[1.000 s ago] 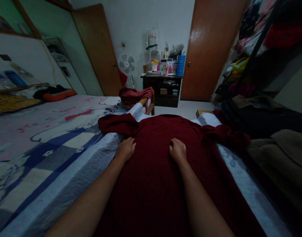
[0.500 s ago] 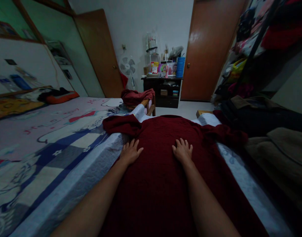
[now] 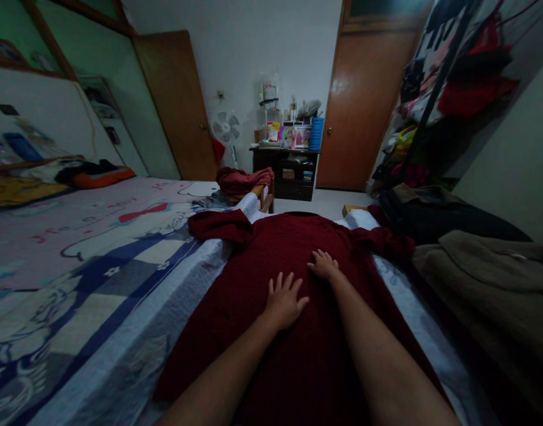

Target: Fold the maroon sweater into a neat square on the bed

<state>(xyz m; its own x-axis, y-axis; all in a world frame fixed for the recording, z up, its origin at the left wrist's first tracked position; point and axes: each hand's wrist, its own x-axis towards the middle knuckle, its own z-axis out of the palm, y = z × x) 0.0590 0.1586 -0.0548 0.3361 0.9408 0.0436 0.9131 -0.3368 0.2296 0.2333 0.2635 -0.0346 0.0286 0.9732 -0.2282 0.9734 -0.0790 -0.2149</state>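
Observation:
A dark red short-sleeved garment (image 3: 254, 296), like a long shirt or dress, lies spread out in front of me with its neckline at the far end and a sleeve out to each side. My left hand (image 3: 285, 300) rests on the middle of it, fingers spread. A little farther away and to the right, my right hand (image 3: 323, 264) lies on the same cloth with its fingers stretched out. Neither hand grips anything. Beneath the garment is a pale blue-white quilted cover (image 3: 196, 266). The garment's nearest edge is partly hidden by my forearms.
A patterned blanket (image 3: 116, 272) covers the bed on the left. Folded reddish cloth (image 3: 242, 179) sits at the bed's far corner. Brown and dark clothes (image 3: 480, 266) are heaped on the right. Beyond stand a dark cabinet (image 3: 284, 186), a fan (image 3: 227, 127) and a closed door (image 3: 358, 112).
My left hand has moved from the garment's left edge rightward and nearer to its middle. The right hand stays on the cloth at nearly the same spot. The view has shifted slightly right.

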